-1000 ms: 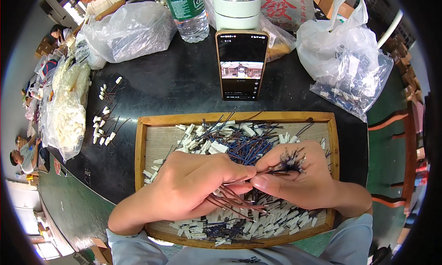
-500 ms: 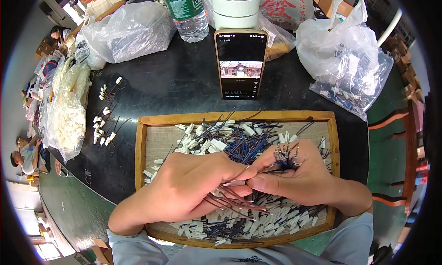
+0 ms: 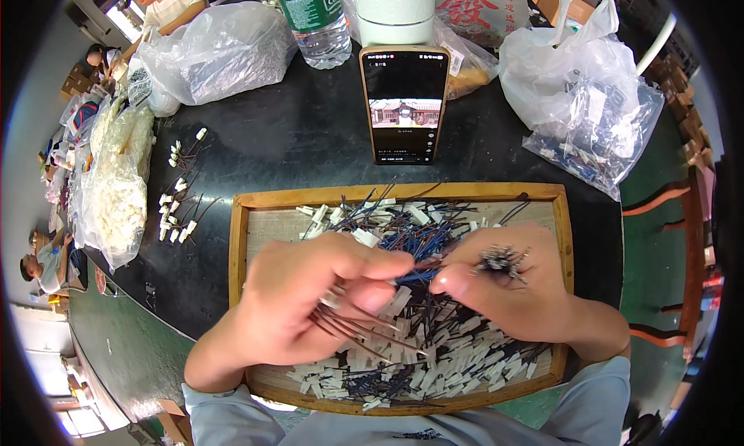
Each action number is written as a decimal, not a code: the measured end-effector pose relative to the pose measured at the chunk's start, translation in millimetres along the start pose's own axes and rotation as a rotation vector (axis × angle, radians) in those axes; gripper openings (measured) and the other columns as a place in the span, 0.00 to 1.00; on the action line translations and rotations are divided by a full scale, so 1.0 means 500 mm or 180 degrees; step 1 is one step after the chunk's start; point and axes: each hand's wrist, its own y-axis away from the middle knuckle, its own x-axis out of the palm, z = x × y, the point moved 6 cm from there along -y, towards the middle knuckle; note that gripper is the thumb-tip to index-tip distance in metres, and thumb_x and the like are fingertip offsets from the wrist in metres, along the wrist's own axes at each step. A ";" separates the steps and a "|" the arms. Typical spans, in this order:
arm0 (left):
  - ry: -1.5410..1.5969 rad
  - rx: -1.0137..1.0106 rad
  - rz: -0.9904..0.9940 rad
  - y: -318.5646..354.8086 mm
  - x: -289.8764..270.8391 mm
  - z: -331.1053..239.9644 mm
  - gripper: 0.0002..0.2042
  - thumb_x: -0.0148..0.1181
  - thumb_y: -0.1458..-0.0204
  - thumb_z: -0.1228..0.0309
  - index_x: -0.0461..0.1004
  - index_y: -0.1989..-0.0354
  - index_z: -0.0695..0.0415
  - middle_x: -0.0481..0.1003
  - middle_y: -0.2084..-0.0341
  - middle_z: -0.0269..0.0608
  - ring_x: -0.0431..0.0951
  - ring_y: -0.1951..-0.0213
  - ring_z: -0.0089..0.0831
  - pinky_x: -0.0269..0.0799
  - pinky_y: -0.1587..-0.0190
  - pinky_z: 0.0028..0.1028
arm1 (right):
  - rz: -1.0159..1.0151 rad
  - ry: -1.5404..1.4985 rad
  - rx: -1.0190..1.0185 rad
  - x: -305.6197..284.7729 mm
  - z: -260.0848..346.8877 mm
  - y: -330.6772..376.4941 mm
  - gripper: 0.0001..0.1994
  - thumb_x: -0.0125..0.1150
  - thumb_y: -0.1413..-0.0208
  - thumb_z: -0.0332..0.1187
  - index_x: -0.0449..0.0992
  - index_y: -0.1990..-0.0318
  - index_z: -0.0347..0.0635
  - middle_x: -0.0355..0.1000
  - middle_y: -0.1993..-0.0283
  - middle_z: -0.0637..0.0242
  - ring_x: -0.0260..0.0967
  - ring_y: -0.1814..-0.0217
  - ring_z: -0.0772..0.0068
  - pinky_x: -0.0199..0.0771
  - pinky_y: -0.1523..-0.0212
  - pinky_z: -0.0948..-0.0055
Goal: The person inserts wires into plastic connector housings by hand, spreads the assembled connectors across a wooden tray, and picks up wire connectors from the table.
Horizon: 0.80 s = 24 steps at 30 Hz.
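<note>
Over a wooden-rimmed tray [image 3: 403,192], both my hands are closed around wires. My left hand [image 3: 283,299] grips several brown wires [image 3: 360,330] with white connectors, mostly hidden in the palm; thumb and forefinger point right. My right hand [image 3: 527,303] is closed on a bundle of wires [image 3: 502,264], whose shiny metal terminals stick out above the knuckles. Blue and brown lengths show between the two hands near the right thumb tip. Loose white connectors [image 3: 465,349] with wires heap in the tray, and more blue wires [image 3: 418,241] lie beyond my fingers.
Behind the tray a phone [image 3: 404,109] leans upright against a pale green lidded container [image 3: 394,16]. A water bottle [image 3: 316,24] stands beside it. Plastic bags [image 3: 217,55] sit left and right. Small wired connectors [image 3: 177,206] lie on the black table. People sit at far left.
My fingertips, which met around a white connector, have drawn apart. My left hand has shifted left with the brown wires; the terminals in my right hand have turned and shifted slightly right.
</note>
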 end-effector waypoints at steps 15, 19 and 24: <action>0.0116 -0.0170 -0.0527 0.009 -0.029 0.026 0.07 0.59 0.50 0.78 0.74 0.62 0.63 0.77 0.73 0.40 0.77 0.71 0.22 0.71 0.69 0.19 | -0.0785 -0.0416 -0.0560 -0.041 0.010 0.013 0.07 0.59 0.45 0.31 0.77 0.67 0.34 0.74 0.74 0.70 0.61 0.78 0.90 0.58 0.79 0.86; -0.0151 0.0163 -0.0501 0.005 -0.030 0.013 0.07 0.60 0.52 0.79 0.74 0.64 0.64 0.76 0.76 0.42 0.77 0.76 0.26 0.71 0.73 0.20 | -0.0948 -0.0771 -0.0469 -0.037 -0.005 0.009 0.08 0.58 0.44 0.31 0.77 0.67 0.34 0.73 0.74 0.72 0.60 0.77 0.91 0.55 0.79 0.87; -0.0359 0.0349 -0.0584 0.003 -0.031 0.008 0.07 0.60 0.53 0.80 0.73 0.65 0.65 0.76 0.79 0.42 0.77 0.79 0.27 0.70 0.76 0.21 | -0.0752 -0.0736 -0.0404 -0.039 -0.014 0.011 0.08 0.58 0.44 0.31 0.77 0.65 0.34 0.70 0.77 0.75 0.57 0.77 0.93 0.52 0.79 0.87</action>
